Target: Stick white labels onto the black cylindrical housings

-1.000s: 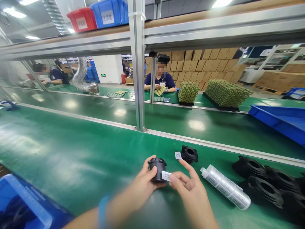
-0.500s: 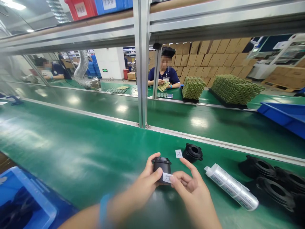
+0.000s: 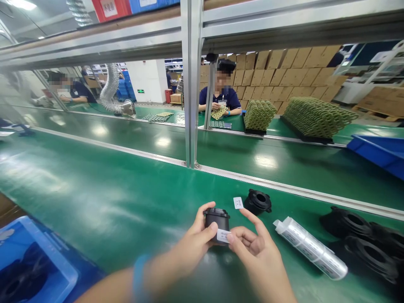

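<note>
Head view: my left hand (image 3: 192, 246) grips a black cylinder part (image 3: 216, 219) upright above the green table (image 3: 94, 202), steadying it while my right hand (image 3: 255, 252) pinches a white label (image 3: 223, 236) against its side.

Bright overhead lighting | glare on belt (image 3: 94, 130) — edges warped, foreground blurred

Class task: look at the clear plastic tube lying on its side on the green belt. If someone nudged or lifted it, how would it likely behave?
The clear plastic tube is round and lies on its side on the smooth green belt, so a sideways nudge would probably roll it. Its glossy wall may be slippery. It looks thin-walled, so likely light, perhaps slightly squashy.
</note>
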The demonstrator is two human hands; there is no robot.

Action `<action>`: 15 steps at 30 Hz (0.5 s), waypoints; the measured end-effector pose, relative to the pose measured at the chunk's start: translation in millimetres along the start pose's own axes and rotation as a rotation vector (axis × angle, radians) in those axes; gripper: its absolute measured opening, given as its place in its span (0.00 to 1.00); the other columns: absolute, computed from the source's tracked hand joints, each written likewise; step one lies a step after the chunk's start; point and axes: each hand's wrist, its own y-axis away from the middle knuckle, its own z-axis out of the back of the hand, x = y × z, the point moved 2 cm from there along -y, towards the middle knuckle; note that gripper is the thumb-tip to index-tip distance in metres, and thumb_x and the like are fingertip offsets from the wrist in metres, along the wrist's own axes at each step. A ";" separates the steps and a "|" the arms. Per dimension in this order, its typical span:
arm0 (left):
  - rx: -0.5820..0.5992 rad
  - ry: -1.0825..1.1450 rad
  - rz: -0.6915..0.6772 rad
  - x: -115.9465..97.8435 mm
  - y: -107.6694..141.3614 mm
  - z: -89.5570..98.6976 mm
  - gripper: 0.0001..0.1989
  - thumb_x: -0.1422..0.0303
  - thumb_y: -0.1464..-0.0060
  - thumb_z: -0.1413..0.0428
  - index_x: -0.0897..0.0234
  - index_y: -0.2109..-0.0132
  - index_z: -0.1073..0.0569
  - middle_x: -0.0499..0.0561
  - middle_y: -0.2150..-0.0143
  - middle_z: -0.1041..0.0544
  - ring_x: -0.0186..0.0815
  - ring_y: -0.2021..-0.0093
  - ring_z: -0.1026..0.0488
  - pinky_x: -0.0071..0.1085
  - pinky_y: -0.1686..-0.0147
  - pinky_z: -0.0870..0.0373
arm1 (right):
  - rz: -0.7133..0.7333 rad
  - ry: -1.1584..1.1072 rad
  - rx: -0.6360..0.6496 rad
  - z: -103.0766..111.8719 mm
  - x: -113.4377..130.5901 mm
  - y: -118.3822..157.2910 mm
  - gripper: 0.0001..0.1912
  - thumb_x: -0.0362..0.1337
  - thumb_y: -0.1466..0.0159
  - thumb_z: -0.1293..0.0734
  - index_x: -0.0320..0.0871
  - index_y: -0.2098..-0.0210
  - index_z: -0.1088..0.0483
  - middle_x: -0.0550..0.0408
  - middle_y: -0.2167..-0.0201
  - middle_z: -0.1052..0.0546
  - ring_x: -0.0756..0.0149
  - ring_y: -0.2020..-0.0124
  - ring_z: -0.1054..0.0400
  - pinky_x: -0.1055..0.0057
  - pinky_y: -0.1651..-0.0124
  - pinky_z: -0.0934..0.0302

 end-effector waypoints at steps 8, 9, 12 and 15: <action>-0.009 0.005 0.002 -0.8 1.1 -1.2 0.33 0.61 0.44 0.39 0.57 0.37 0.46 0.57 0.44 0.34 0.38 0.50 0.32 0.39 0.46 0.36 | -0.010 -0.025 -0.046 -6.0 7.7 4.5 0.42 0.49 0.44 0.24 0.47 0.39 0.47 0.61 0.75 0.27 0.65 0.71 0.35 0.71 0.65 0.39; -0.010 0.005 0.002 -0.8 1.1 -1.3 0.33 0.61 0.44 0.39 0.57 0.37 0.46 0.57 0.44 0.34 0.39 0.50 0.32 0.39 0.46 0.36 | -0.012 -0.027 -0.052 -7.3 9.3 5.3 0.42 0.50 0.44 0.24 0.47 0.39 0.46 0.61 0.76 0.27 0.65 0.71 0.35 0.72 0.65 0.39; -0.015 0.002 0.003 -0.8 1.4 -1.5 0.33 0.60 0.44 0.39 0.57 0.37 0.45 0.57 0.44 0.34 0.39 0.50 0.32 0.39 0.46 0.36 | -0.020 -0.025 -0.065 -10.0 11.7 6.5 0.42 0.50 0.45 0.24 0.47 0.39 0.46 0.62 0.76 0.27 0.64 0.71 0.36 0.71 0.66 0.40; -0.018 -0.002 0.003 -0.9 1.7 -1.7 0.33 0.60 0.44 0.39 0.57 0.37 0.45 0.57 0.44 0.34 0.39 0.49 0.32 0.39 0.46 0.37 | -0.010 -0.027 -0.089 -10.8 12.0 6.6 0.42 0.51 0.46 0.23 0.47 0.40 0.44 0.61 0.76 0.28 0.64 0.72 0.36 0.72 0.67 0.40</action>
